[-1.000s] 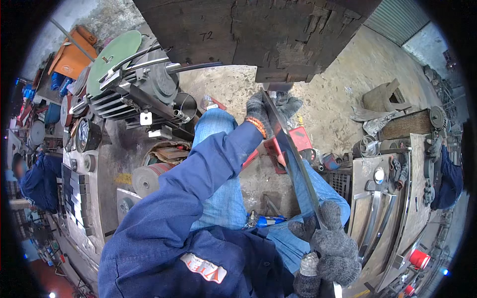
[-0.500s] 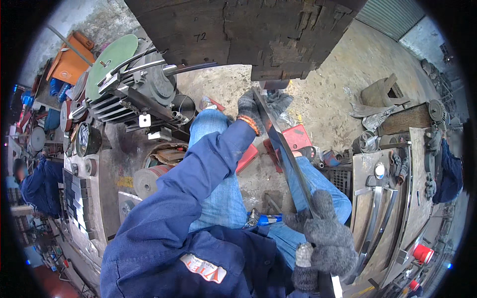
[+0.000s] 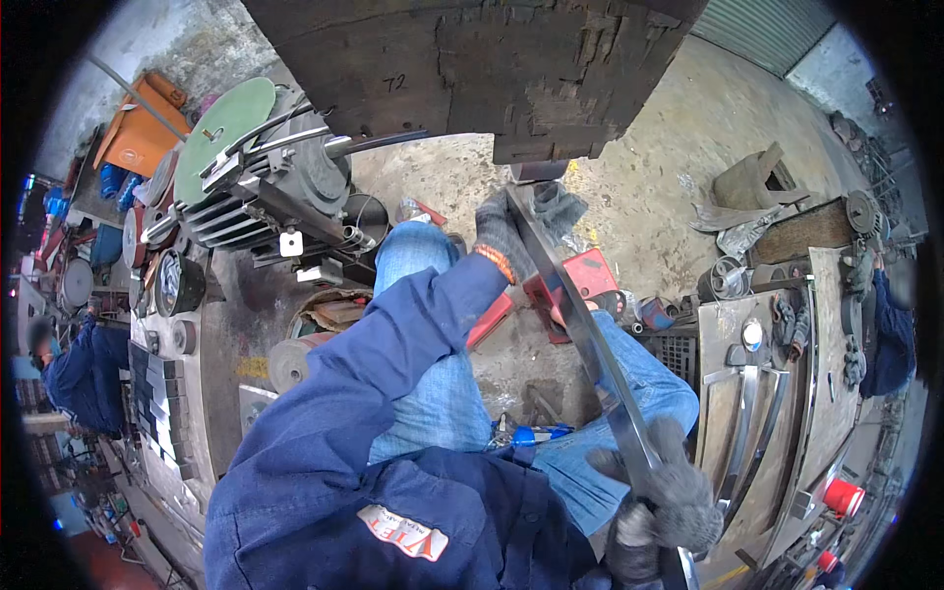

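Note:
A long flat metal strip (image 3: 600, 364), shiny along its face, slants from the middle of the head view down to the lower right. My left hand (image 3: 502, 236), in a grey knit glove with an orange cuff, is closed around its far end. Just beyond that end is a dark roller or wheel (image 3: 539, 171) under a big dark board (image 3: 393, 59); whether the strip touches it I cannot tell. Near the other end my right hand (image 3: 678, 501), in a grey glove, is closed on the strip. The strip passes above my right thigh.
A motor with a green disc (image 3: 224, 128) stands at the left. Red blocks (image 3: 590, 273) lie on the floor between and beside my knees. On the right bench are curved metal strips (image 3: 744, 418) and gloves (image 3: 790, 324). Another person (image 3: 84, 369) is at the far left.
The near end of the strip has swung to the right and its shiny face shows more. My right hand has moved right and slightly down with it; my left hand has barely shifted.

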Available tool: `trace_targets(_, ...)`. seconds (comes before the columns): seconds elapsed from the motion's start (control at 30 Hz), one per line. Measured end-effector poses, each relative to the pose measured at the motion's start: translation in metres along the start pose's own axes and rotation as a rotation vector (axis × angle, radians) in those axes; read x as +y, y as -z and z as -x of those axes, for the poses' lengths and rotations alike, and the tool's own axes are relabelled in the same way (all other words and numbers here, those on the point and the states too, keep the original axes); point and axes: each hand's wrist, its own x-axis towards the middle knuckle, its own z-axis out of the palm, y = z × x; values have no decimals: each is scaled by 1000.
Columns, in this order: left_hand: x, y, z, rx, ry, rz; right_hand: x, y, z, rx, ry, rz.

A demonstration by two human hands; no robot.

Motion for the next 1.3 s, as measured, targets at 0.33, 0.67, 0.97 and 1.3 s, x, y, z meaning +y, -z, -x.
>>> trace_targets(0.33, -66, -14, 60, -266, 324, -29, 131, 2, 30, 422, 110, -352)
trace_targets(0.67, -52, -9, 14, 156, 162, -230, -37, -11, -9, -198, 259, -1365)
trace_targets(0.97, -9, 24, -32, 104, -13, -58, -51, -17, -17, -263, 128, -1317)
trace_targets(1.3, -1, -1, -45, 1, -75, 89, -76, -27, -32, -221, 146, -1160)
